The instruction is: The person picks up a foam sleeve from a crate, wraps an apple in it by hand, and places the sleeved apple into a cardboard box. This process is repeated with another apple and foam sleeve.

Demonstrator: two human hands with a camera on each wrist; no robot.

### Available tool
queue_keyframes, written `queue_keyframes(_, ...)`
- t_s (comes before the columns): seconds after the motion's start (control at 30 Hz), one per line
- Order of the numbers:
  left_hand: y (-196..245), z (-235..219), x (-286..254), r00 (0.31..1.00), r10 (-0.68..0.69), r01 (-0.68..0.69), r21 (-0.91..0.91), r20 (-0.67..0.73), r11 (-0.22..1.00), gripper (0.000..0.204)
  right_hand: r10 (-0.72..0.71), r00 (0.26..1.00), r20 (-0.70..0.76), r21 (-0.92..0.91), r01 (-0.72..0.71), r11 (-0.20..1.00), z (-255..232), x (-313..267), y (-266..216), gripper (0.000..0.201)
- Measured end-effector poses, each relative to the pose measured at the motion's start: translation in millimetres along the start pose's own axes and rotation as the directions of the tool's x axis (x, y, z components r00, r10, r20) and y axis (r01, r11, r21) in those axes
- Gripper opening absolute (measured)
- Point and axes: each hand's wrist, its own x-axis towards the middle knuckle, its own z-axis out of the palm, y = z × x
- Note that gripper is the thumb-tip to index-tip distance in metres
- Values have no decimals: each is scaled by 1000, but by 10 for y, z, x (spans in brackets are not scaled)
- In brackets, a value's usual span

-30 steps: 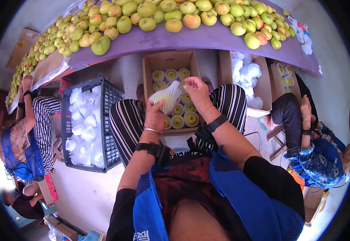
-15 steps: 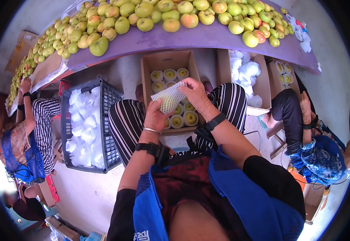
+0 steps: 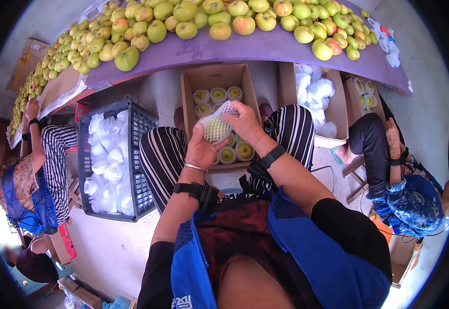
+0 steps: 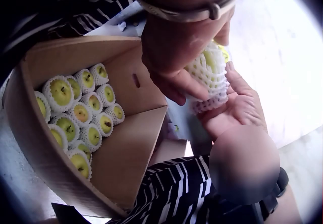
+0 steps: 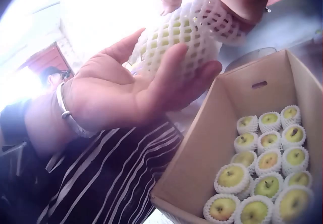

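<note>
A green apple in a white foam net sleeve (image 3: 215,129) is held up in front of the lap, over the near part of a cardboard box. My left hand (image 3: 200,151) grips it from the left and below, thumb on one side and fingers on the other. At the upper right, my right hand (image 3: 245,123) holds the loose end of the net between thumb and fingers. The right wrist view shows green skin through the mesh of the sleeve (image 5: 174,40), with the left hand (image 5: 113,93) cupped around it.
Between the knees stands the cardboard box (image 3: 192,85) with rows of netted apples (image 5: 267,186). Loose apples cover the back of the purple table (image 3: 183,54). A black crate (image 3: 147,180) of foam nets is at left, another box of nets (image 3: 340,110) at right. People sit on both sides.
My right hand has come onto the net's free end and shifted slightly down and left. The sleeve, stretched out to the right half a second ago, now sits shorter and bunched around the apple.
</note>
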Motion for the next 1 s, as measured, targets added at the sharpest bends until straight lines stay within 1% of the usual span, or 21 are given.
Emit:
queue_keyframes(0.03,-2,4,1,1000,0,0,0,-1,1000,42,1,1000,1,0,-1,1000,5,-10,-35,15)
queue_keyframes(0.1,-12,23,-14,996,66,-50,248,-54,968,45,-12,1000,0,22,12,1000,33,-48,-124,15)
queue_keyframes(0.13,-11,30,-22,996,65,-50,248,-55,967,45,-12,1000,0,23,12,1000,51,-49,-119,15)
queue_keyframes(0.17,-11,36,-28,991,57,-22,279,-118,960,45,-127,989,-70,-166,114,980,69,-48,-110,17)
queue_keyframes(0.2,-12,40,-29,982,51,8,306,-181,952,44,-251,961,-116,-356,195,914,89,-45,-106,18)
queue_keyframes(0.23,-31,36,-16,982,50,8,306,-182,952,44,-250,961,-116,-356,195,914,110,-45,-104,18)
queue_keyframes(0.27,-60,38,4,974,64,6,308,-216,951,43,-346,933,-101,-512,250,822,134,-46,-105,19)
queue_keyframes(0.3,-84,44,18,965,77,4,311,-250,950,42,-436,897,-70,-651,290,701,157,-49,-113,19)
queue_keyframes(0.33,-100,50,21,965,78,4,311,-251,951,42,-436,897,-69,-651,291,701,175,-54,-128,19)
queue_keyframes(0.43,-102,45,30,945,93,-5,269,-315,963,41,-476,879,-36,-631,349,693,223,-92,-240,18)
queue_keyframes(0.5,-97,-46,72,962,95,-68,113,-257,991,40,-562,805,190,-563,558,609,256,-127,-271,16)
queue_keyframes(0.53,-103,-90,75,961,99,-72,112,-259,991,40,-563,804,193,-561,561,609,280,-137,-268,16)
queue_keyframes(0.6,-73,-38,47,991,20,-35,-115,-131,993,38,-653,728,208,-539,643,544,329,-144,-263,11)
queue_keyframes(0.63,-51,-5,27,991,24,-39,-113,-133,993,38,-655,726,209,-536,645,545,339,-147,-271,11)
queue_keyframes(0.7,-2,121,-27,993,73,-48,-248,94,968,39,-707,672,222,-565,679,468,341,-160,-273,13)
queue_keyframes(0.73,-11,113,-21,993,77,-52,-246,93,968,39,-708,670,222,-562,682,468,342,-181,-268,13)
queue_keyframes(0.8,-35,67,10,993,117,-115,-84,29,990,46,-681,645,345,-509,739,442,333,-240,-250,10)
queue_keyframes(0.83,-32,41,16,992,121,-118,-83,29,990,46,-684,643,345,-507,741,441,321,-261,-258,10)
queue_keyframes(0.9,-28,1,25,996,89,-85,-177,15,981,50,-701,585,409,-321,811,489,286,-296,-291,7)
queue_keyframes(0.93,-30,-14,35,996,90,-87,-176,14,981,50,-701,584,410,-320,812,489,269,-309,-305,7)
queue_keyframes(1.0,-28,-16,62,990,136,-126,-247,23,961,49,-661,707,253,-192,706,682,234,-328,-322,6)
